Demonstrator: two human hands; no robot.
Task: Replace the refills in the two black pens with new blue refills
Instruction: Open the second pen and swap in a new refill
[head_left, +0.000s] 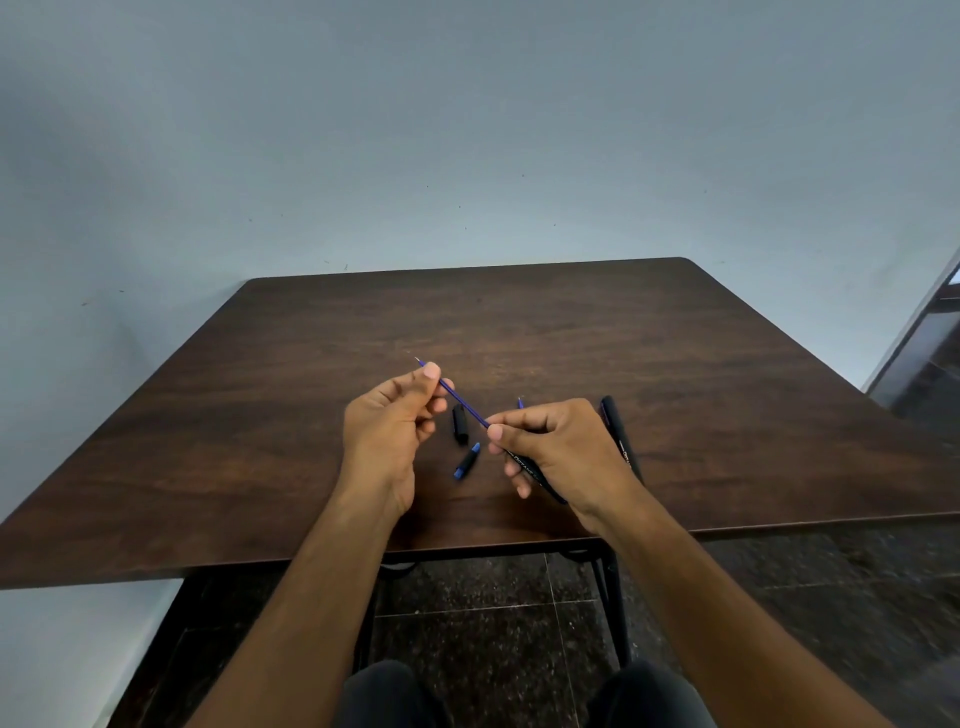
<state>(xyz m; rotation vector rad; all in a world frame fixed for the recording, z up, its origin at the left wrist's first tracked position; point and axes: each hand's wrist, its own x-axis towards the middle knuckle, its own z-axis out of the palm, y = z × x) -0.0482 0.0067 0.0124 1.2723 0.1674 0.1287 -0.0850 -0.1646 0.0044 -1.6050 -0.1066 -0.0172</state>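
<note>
My left hand (390, 422) pinches a thin blue refill (464, 402) near its metal tip, which points up and to the left. The refill's lower end enters a black pen barrel (530, 470) that my right hand (558, 453) grips, slanting down to the right. On the brown table (597, 332) between my hands lie a black pen piece (460, 424) and a black cap with blue ends (467, 461). A second black pen (621, 436) lies just right of my right hand. A small blue tip (520, 402) shows behind my right fingers; the rest is hidden.
The table stands against a pale blue wall (467, 130). Its near edge (311, 561) runs across below my wrists, with black metal legs (613, 597) and a dark tiled floor (493, 613) underneath. My knees show at the bottom of the view.
</note>
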